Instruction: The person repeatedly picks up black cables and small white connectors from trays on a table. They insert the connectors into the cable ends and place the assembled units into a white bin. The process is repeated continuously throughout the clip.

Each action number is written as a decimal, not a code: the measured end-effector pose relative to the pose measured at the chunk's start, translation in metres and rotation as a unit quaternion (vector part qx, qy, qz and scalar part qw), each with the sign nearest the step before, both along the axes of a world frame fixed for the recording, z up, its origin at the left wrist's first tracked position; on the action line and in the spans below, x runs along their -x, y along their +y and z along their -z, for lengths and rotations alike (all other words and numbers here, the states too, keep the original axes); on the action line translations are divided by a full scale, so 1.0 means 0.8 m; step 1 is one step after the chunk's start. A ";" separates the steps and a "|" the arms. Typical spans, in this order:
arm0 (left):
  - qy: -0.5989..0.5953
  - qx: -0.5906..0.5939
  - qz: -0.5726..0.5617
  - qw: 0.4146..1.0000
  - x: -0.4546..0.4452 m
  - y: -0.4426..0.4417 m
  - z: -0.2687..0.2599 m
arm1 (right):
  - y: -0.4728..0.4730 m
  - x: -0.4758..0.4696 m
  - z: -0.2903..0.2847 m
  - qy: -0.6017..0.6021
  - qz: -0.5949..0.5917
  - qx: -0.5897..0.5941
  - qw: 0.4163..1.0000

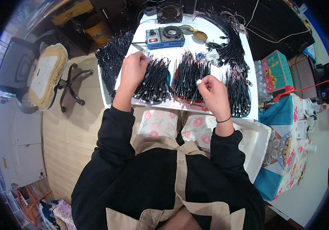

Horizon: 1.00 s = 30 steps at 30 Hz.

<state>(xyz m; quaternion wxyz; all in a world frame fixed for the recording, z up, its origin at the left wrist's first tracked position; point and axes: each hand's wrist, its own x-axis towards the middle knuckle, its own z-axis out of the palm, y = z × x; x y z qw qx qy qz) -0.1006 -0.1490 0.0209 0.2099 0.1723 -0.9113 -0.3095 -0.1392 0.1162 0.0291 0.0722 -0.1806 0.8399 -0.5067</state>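
My left hand (135, 68) is over the left side of the white table, its fingertips together beside a bundle of black cables (155, 83) with metal plugs; whether it grips one is unclear. My right hand (212, 89) has its thumb and forefinger closed at a small white piece (199, 82), between the middle cable bundle (186, 79) and the right cable bundle (239, 93). Beyond the hands stands a blue solder pot (164, 37) with a lit red switch, next to a round tin (200, 37) of amber material. A crumpled white tissue (212, 56) lies behind the middle bundle.
More black cables lie at the table's left edge (114, 61) and in a long heap (233, 40) at the back right. A black fan (170, 13) stands at the back. A white foam box (252, 141) is at the lower right, an office chair (48, 76) at the left.
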 end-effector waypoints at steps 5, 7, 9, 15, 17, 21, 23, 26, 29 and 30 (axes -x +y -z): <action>0.006 0.011 0.035 0.999 -0.006 -0.010 0.005 | -0.015 -0.015 -0.001 -0.048 -0.075 0.040 0.995; 0.006 0.029 0.053 0.998 -0.006 -0.012 0.012 | -0.019 -0.017 -0.001 -0.076 -0.073 0.033 0.994; -0.011 0.069 0.063 0.996 -0.001 -0.014 0.019 | -0.022 -0.018 -0.001 -0.083 -0.070 0.021 0.994; -0.017 0.078 0.062 0.995 0.003 -0.014 0.026 | -0.021 -0.020 0.007 -0.071 -0.072 0.021 0.995; 0.008 0.075 0.059 0.995 0.000 -0.013 0.019 | -0.021 -0.020 0.009 -0.068 -0.075 0.027 0.995; 0.122 0.137 0.045 0.982 -0.012 -0.010 -0.005 | -0.022 -0.022 0.010 -0.051 -0.080 0.028 0.995; 0.178 0.170 0.046 0.968 -0.017 -0.009 -0.023 | -0.024 -0.024 0.007 -0.053 -0.079 0.035 0.995; 0.240 0.020 0.058 0.969 -0.027 0.005 -0.048 | -0.026 -0.033 -0.005 -0.044 -0.091 0.080 0.992; 0.217 -0.401 0.122 0.882 -0.051 0.033 -0.065 | -0.025 -0.052 -0.021 -0.051 -0.111 0.162 0.979; 0.189 -0.539 0.149 0.807 -0.064 0.044 -0.069 | -0.023 -0.060 -0.027 -0.063 -0.114 0.186 0.974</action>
